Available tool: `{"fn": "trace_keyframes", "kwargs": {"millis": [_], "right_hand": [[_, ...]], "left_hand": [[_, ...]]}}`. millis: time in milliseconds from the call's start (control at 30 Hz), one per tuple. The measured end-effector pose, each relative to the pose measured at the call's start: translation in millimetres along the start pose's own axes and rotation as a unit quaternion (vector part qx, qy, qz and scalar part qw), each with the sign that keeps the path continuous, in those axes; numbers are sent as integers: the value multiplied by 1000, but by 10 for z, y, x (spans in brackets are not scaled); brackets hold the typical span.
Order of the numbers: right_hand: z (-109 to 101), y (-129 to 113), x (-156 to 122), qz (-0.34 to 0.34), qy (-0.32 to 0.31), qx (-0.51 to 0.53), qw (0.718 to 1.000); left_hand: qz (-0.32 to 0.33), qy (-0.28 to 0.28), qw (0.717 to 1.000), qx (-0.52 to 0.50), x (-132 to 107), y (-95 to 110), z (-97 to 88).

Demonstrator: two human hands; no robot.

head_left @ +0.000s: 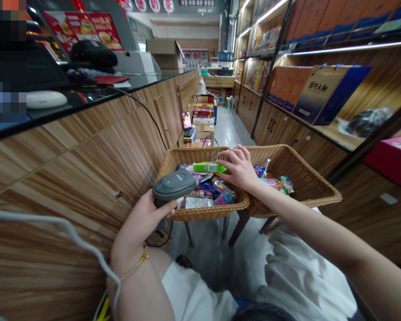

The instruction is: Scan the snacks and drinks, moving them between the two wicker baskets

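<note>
**A:** Where's the weak spot here?

**B:** The cable, I'd say. The person's left hand point(143, 227) is clenching a grey plastic barcode scanner point(174, 186) beside the near edge of the left wicker basket point(190, 156), and a thin black cable point(162, 243) is hanging below it. If that cable is catching on the dark wooden stool legs point(237, 227), it could tug the scanner loose.

**A:** And the right hand point(239, 169)?

**B:** It's reaching over the left basket, with its fingers point(227, 154) curving around the right end of a bright green box point(209, 167). I can't tell whether they're gripping it or only touching it.

**A:** Is that box at risk?

**B:** It's lying on top of a heap of shiny snack packets point(203, 196) in the left basket, so a poor hold could send it sliding and push packets over the rim.

**A:** How's it looking?

**B:** It's showing a flat, rectangular shape and a white barcode label point(213, 167), with no damage that I can see.
</note>
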State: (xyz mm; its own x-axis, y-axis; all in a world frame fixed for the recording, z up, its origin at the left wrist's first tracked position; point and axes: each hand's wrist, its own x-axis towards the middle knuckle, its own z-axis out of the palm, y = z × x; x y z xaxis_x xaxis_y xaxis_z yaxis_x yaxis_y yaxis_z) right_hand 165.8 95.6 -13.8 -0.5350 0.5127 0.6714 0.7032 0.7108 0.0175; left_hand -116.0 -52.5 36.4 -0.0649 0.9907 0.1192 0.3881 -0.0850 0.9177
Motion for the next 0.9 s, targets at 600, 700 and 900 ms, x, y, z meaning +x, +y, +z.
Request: {"fn": "trace_keyframes", "kwargs": {"millis": [600, 700, 900], "right_hand": [[-747, 723, -295, 150, 97, -111, 978], [-794, 837, -404, 171, 77, -126, 974], [-709, 891, -433, 139, -1, -89, 986]], "left_hand": [[-3, 10, 1000, 7, -15, -15, -38], [-3, 14, 1000, 15, -19, -14, -34], [-10, 15, 1000, 3, -13, -11, -26]]}}
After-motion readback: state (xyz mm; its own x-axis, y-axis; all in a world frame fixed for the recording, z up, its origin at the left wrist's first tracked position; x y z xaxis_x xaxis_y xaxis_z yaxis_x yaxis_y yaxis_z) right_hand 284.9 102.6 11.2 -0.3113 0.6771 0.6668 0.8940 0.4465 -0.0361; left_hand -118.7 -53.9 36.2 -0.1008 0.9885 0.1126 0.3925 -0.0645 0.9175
